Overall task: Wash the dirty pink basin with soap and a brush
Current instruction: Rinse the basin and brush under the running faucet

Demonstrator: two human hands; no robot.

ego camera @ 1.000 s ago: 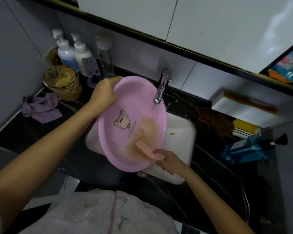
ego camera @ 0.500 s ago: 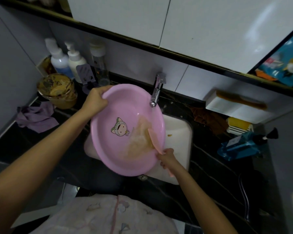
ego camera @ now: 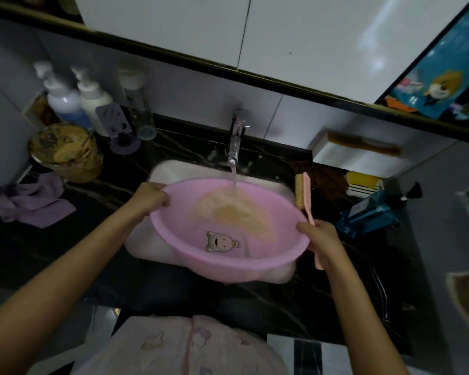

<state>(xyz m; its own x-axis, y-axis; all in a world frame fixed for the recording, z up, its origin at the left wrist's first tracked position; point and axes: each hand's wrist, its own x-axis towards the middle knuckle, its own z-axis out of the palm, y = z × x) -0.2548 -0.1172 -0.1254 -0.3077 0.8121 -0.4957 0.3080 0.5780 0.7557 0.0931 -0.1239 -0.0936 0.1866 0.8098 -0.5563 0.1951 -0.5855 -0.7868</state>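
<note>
1. We hold the pink basin over the white sink, under the tap; water falls on a brown patch inside.
2. L hand grips the basin's left rim, fingers curled over it.
3. R hand grips the brush handle, against the right rim; bristle end points to the wall.
4. Dark desk surrounds the sink.

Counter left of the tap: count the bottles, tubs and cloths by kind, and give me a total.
Pump bottles: 2
Clear bottle: 1
Brown tub: 1
Purple cloth: 1
Total: 5
</note>
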